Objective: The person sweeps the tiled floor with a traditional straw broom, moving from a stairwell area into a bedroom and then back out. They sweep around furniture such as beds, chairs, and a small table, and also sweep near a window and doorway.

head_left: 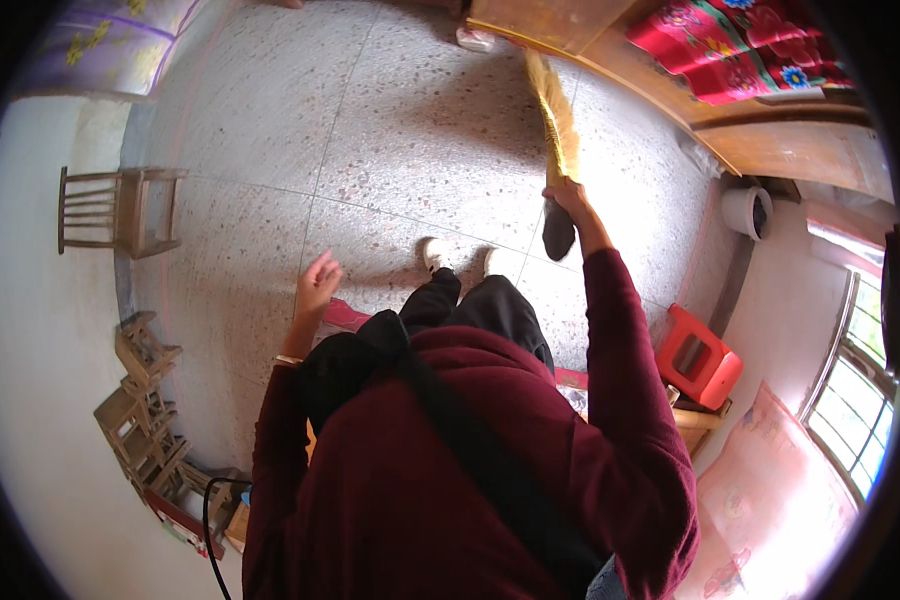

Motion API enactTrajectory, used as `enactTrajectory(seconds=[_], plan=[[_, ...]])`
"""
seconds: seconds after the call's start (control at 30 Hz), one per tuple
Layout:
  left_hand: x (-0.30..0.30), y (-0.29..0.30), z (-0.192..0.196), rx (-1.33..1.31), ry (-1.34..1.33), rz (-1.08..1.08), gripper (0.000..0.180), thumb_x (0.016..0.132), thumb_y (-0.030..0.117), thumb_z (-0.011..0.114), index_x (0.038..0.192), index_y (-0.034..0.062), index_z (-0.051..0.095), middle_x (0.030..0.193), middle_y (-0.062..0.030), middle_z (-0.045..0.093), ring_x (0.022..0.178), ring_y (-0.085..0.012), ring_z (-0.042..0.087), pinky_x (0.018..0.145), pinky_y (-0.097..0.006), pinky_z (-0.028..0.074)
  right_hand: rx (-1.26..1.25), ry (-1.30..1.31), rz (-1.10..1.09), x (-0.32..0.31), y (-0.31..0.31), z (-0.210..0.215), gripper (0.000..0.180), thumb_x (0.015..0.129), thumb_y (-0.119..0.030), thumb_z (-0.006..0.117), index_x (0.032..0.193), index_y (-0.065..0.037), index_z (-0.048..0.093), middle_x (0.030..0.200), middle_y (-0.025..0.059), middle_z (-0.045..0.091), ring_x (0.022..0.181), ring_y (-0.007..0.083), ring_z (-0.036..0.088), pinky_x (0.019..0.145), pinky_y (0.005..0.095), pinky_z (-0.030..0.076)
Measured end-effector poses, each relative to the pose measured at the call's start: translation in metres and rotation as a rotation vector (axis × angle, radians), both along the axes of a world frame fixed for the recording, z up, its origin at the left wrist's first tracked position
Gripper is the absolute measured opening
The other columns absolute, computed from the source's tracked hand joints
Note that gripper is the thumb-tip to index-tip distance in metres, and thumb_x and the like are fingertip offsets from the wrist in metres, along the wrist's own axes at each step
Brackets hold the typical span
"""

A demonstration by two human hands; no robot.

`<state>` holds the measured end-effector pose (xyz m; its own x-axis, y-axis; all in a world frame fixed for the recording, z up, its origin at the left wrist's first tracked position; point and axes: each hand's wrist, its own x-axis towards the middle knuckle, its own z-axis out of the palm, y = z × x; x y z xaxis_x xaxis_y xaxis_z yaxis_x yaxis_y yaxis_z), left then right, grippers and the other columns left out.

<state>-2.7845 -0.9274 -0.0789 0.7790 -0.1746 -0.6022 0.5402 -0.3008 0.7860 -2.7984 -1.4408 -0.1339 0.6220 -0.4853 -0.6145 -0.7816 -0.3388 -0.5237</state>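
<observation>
A yellow straw hand broom (555,115) is in my right hand (569,200), which is wrapped round it just above its dark handle end (558,232). The bristles point away from me, their far end by the lower edge of the wooden furniture at the far right. My left hand (318,282) hangs over the floor on the left with its fingers apart and nothing in it. Below, my white shoes (435,255) stand on the speckled tile floor (400,150).
A small wooden chair (135,212) stands by the left wall, with several wooden stools (140,425) nearer me. Along the far right runs wooden furniture (790,150) bearing red flowered cloth (705,50). A white bucket (742,212) and a red plastic stool (698,358) are at the right.
</observation>
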Motion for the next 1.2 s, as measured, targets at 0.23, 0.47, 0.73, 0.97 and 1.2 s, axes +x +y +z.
enactTrajectory(seconds=[0.23, 0.47, 0.73, 0.97, 1.2], plan=[[-0.050, 0.045, -0.012, 0.021, 0.018, 0.064, 0.044, 0.082, 0.013, 0.057, 0.122, 0.0007, 0.042, 0.093, -0.0046, 0.060, 0.079, -0.0089, 0.056, 0.060, -0.019, 0.045, -0.045, 0.207, 0.261, 0.022, 0.107, -0.063, 0.072, 0.052, -0.028, 0.069, 0.110, 0.007, 0.045, 0.099, 0.0217, 0.056, 0.092, 0.0293, 0.056, 0.076, 0.0348, 0.048], [-0.063, 0.029, -0.008, 0.014, 0.024, 0.060, 0.042, 0.083, 0.013, 0.056, 0.121, 0.0011, 0.043, 0.097, -0.0054, 0.057, 0.078, -0.0084, 0.052, 0.063, -0.021, 0.044, 0.218, 0.090, 0.493, -0.065, 0.102, 0.027, 0.076, 0.053, -0.030, 0.069, 0.118, 0.000, 0.043, 0.092, 0.0230, 0.058, 0.090, 0.0299, 0.057, 0.078, 0.0346, 0.046], [-0.088, 0.009, 0.003, -0.098, -0.024, 0.038, 0.042, 0.079, 0.007, 0.059, 0.119, -0.0001, 0.045, 0.083, 0.0026, 0.055, 0.061, -0.0006, 0.041, 0.051, -0.016, 0.035, 0.342, -0.055, -0.117, -0.253, 0.051, 0.083, 0.073, 0.065, -0.009, 0.067, 0.128, 0.001, 0.033, 0.079, 0.0093, 0.058, 0.064, 0.0130, 0.054, 0.058, 0.0247, 0.045], [-0.090, 0.038, -0.007, -0.077, 0.021, 0.116, 0.042, 0.080, 0.010, 0.059, 0.119, 0.0018, 0.046, 0.084, 0.0029, 0.056, 0.063, -0.0011, 0.044, 0.050, -0.015, 0.035, 0.591, 0.065, -0.703, -0.279, 0.062, 0.068, 0.031, 0.075, -0.031, 0.064, 0.087, -0.005, 0.054, 0.059, 0.0043, 0.051, 0.045, 0.0142, 0.048, 0.043, 0.0278, 0.041], [-0.032, 0.098, -0.012, -0.107, 0.037, 0.125, 0.043, 0.080, 0.013, 0.059, 0.120, 0.0028, 0.045, 0.096, -0.0044, 0.058, 0.079, -0.0072, 0.053, 0.059, -0.019, 0.042, 0.099, -0.688, 0.348, -0.241, 0.097, -0.063, 0.068, 0.050, -0.004, 0.081, 0.109, -0.008, 0.047, 0.093, 0.0073, 0.055, 0.086, 0.0157, 0.055, 0.076, 0.0292, 0.046]])
